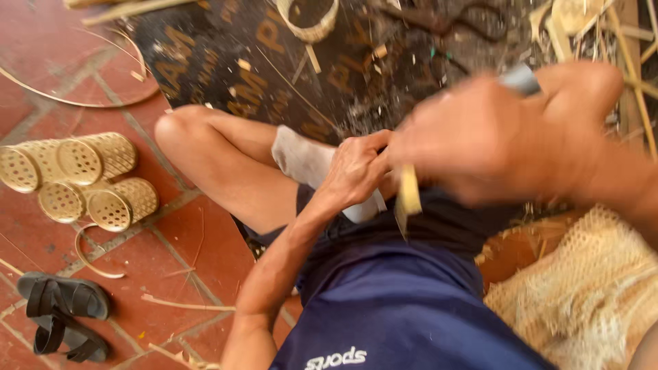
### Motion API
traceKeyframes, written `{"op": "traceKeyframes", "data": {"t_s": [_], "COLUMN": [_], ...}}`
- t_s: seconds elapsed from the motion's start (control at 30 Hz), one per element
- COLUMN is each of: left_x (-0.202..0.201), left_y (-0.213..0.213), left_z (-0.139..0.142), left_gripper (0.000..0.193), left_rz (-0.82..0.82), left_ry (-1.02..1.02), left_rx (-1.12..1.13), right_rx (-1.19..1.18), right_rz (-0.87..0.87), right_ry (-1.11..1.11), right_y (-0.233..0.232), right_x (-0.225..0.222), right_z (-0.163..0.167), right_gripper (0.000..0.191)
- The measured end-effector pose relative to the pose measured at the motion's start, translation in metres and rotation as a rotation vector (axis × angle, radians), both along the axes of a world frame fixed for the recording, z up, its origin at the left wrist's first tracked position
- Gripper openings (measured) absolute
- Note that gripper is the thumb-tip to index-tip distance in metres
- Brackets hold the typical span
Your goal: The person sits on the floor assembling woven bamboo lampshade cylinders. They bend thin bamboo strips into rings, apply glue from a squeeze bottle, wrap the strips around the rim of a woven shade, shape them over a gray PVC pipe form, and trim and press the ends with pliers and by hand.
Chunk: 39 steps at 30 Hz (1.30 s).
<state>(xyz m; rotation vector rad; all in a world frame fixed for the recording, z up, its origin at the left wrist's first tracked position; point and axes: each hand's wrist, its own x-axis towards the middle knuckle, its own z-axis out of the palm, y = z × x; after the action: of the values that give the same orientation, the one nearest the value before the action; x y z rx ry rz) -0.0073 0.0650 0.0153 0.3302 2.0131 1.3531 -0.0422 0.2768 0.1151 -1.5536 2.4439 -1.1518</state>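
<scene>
In the head view there were four woven bamboo cylinders (pixel 77 179) lying on their sides on the red tile floor (pixel 199 247) at about nine o'clock, stacked two over two and touching one another, their perforated round ends facing the camera. One pair of black sandals (pixel 63 316) lay at about eight o'clock, one sandal just beside the other. One woven mat (pixel 582 288) of pale fibre filled the four o'clock corner, and one small woven ring (pixel 308 20) sat on the dark board (pixel 226 62) at twelve o'clock, amid shavings and loose strips.

One bamboo strip (pixel 409 195) was in hand: short where it showed, pale yellow, flat and narrow, hanging almost straight down, its lower end tapering to a darker point over the dark shorts (pixel 439 233).

The strip lay near the centre, between the two hands and touching both. The left hand (pixel 356 171) was at its nine o'clock side, fingers curled tight and pinching near the strip's upper end. The right hand (pixel 480 137) was at its two o'clock side, blurred, closed in a fist round a tool with a grey handle (pixel 521 79) that stuck out toward one o'clock; the blade was hidden, so I could not tell where it met the strip. A bent bare knee (pixel 179 130) and a grey sock (pixel 305 161) lay at ten o'clock of the left hand
</scene>
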Motion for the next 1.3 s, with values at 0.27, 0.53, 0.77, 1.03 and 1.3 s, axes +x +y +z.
{"op": "traceKeyframes", "data": {"t_s": [0.27,0.53,0.77,1.03,1.3], "left_x": [0.012,0.018,0.004,0.003,0.008], "left_y": [0.004,-0.006,-0.022,-0.015,-0.022], "left_z": [-0.036,-0.026,-0.008,-0.03,-0.042], "left_gripper": [0.054,0.062,0.049,0.056,0.059], "left_rz": [0.341,-0.21,-0.527,0.041,0.248], "left_ry": [-0.471,-0.757,0.257,0.939,0.766], "left_rx": [0.709,0.887,0.178,-0.481,-0.294], "right_rx": [-0.526,-1.493,-0.115,-0.282,-0.92], "right_rz": [-0.903,-0.35,0.049,-0.719,-1.016], "right_ry": [-0.127,-1.395,-0.938,-0.408,-1.133], "right_y": [-0.025,0.012,0.042,-0.039,-0.041], "right_x": [0.112,0.1,0.017,0.062,0.087], "right_z": [-0.051,-0.147,-0.081,-0.073,-0.135], "right_gripper": [0.03,0.012,0.02,0.021,0.012]}}
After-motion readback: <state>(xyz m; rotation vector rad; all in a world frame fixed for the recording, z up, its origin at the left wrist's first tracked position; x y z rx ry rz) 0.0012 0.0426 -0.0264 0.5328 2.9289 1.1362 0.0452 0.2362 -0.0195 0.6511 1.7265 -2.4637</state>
